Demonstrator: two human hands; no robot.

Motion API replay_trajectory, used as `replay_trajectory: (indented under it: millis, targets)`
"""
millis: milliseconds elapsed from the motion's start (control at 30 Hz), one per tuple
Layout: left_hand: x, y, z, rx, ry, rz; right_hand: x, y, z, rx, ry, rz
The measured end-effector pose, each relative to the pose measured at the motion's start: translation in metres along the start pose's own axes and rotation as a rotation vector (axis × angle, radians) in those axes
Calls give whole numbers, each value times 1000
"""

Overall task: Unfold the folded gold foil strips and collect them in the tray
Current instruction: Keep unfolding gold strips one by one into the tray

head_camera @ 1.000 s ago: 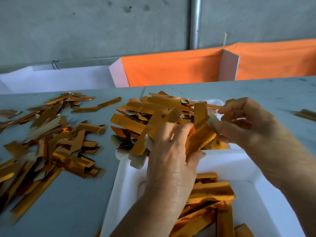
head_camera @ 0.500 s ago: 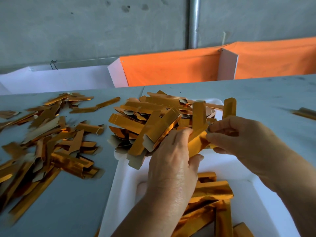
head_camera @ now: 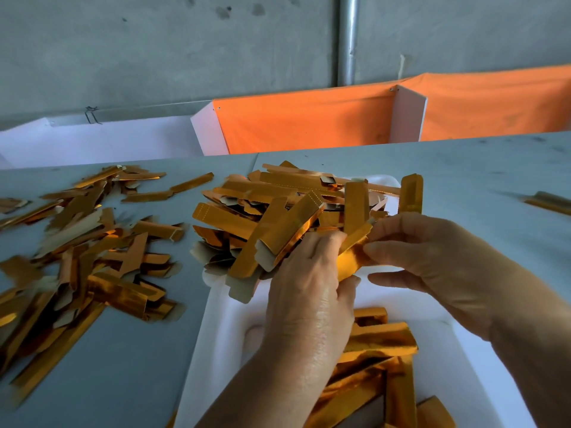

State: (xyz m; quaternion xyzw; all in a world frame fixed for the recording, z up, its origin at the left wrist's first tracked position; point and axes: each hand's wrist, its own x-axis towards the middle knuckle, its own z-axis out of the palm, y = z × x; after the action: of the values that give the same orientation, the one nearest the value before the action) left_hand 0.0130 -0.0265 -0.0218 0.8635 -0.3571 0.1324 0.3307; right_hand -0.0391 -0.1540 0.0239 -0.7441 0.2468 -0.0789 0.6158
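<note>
Both hands meet over the white tray [head_camera: 225, 329] and hold one gold foil strip [head_camera: 350, 257] between them. My left hand [head_camera: 312, 291] grips its lower end with fingers curled over it. My right hand [head_camera: 432, 257] pinches its upper end between thumb and fingertips. A heap of folded gold strips [head_camera: 278, 211] rests on the tray's far end. Several opened gold strips [head_camera: 380, 338] lie inside the tray below my hands.
A loose spread of gold strips [head_camera: 83, 242] covers the grey table [head_camera: 123, 366] at the left. One stray strip [head_camera: 550, 202] lies at the far right. Orange and white partition boards [head_camera: 309, 122] stand behind the table against a concrete wall.
My hands have closed in on the held strip, and it has sunk lower between them. My right hand came down and left. The piles have not moved.
</note>
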Motion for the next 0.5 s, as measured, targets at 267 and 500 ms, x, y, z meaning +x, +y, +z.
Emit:
replay_trajectory:
  millis: [267,500]
  targets:
    - [0,1,1,7,-52,2,1,4,-5,35,-73,-2]
    - [-1,2,-2,-58,-45,-2,2,7,-9,102,-228,-20]
